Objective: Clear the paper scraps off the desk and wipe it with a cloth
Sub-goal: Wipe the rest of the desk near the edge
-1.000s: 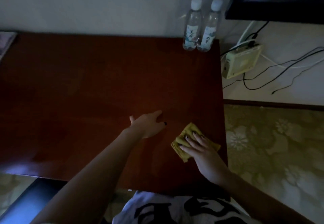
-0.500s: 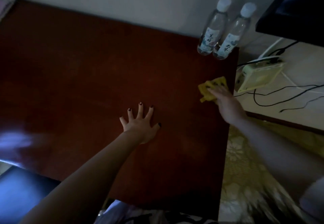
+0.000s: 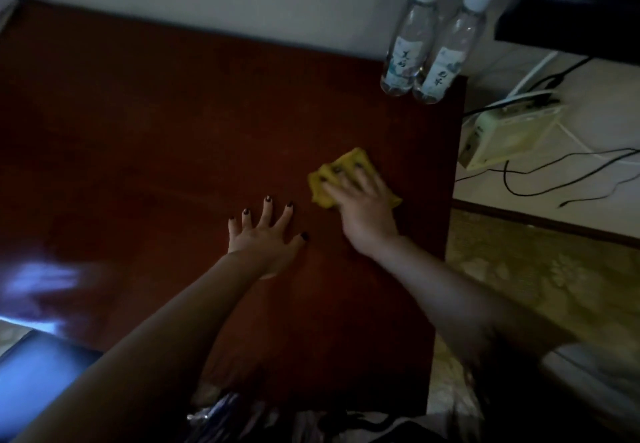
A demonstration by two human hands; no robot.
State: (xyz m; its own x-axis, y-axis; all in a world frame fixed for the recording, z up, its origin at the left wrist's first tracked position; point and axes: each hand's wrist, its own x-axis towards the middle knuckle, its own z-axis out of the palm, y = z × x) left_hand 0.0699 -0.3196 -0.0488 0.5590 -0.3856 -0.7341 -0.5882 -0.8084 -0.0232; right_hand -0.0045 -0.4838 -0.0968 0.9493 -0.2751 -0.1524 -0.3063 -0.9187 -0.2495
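Our left hand (image 3: 266,240) lies flat on the dark red worktop (image 3: 149,137), fingers spread wide. Just right of it, our right hand (image 3: 363,207) presses straight fingers onto a crumpled yellow cloth (image 3: 351,160) near the worktop's right edge, with two water bottles (image 3: 403,51) at the far corner.

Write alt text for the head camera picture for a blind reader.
A person's right hand presses a yellow cloth on a dark red desk while the left hand rests flat beside it. Two water bottles stand at the desk's far right corner.
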